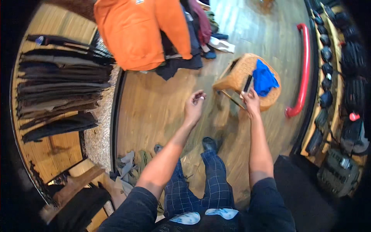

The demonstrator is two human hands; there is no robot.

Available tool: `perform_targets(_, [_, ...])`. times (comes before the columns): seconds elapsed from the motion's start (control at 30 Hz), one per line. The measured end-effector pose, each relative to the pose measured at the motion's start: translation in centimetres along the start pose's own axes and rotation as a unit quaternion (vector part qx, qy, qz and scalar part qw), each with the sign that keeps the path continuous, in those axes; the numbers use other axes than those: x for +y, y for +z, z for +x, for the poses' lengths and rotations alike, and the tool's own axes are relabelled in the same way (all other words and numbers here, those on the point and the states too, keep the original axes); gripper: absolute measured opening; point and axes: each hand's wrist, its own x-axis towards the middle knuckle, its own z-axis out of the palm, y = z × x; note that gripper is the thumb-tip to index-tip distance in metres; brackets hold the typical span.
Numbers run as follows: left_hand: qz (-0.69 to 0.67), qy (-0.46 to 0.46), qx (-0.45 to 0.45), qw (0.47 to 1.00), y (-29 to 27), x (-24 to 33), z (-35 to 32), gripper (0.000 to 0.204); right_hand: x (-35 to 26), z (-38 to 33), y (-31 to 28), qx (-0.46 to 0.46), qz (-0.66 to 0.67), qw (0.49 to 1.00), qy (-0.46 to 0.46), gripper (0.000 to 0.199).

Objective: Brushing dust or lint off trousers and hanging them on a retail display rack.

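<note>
Raised over the floor in the middle is my left hand, its fingers curled in. A small pale spot shows at the fingers, but I cannot make out whether anything is held. My right hand pinches a slim black bar-shaped object by its lower end; its exact kind does not show. Just beyond that hand stands a tan woven stool with dark metal legs. On its seat lies a crumpled bright blue cloth, beside the black object.
An orange hoodie hangs among other garments at the far left. Dark folded trousers fill a wooden shelf on the left. A red curved rail borders the right, before racks of caps and bags. Loose clothes lie near my legs.
</note>
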Motion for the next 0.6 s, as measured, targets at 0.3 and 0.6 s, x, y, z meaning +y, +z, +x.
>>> perform_targets(0.3, [0.060,-0.011,-0.098,0.993,-5.1,-0.4,1.4,0.034,3.0,-5.5,-3.6,0.132,0.015,0.987,-0.090,0.028])
perform_targets(0.6, [0.113,0.008,-0.241,0.964,15.1,-4.3,12.5,0.054,0.9,6.6,-12.0,0.175,-0.287,0.938,-0.081,0.058])
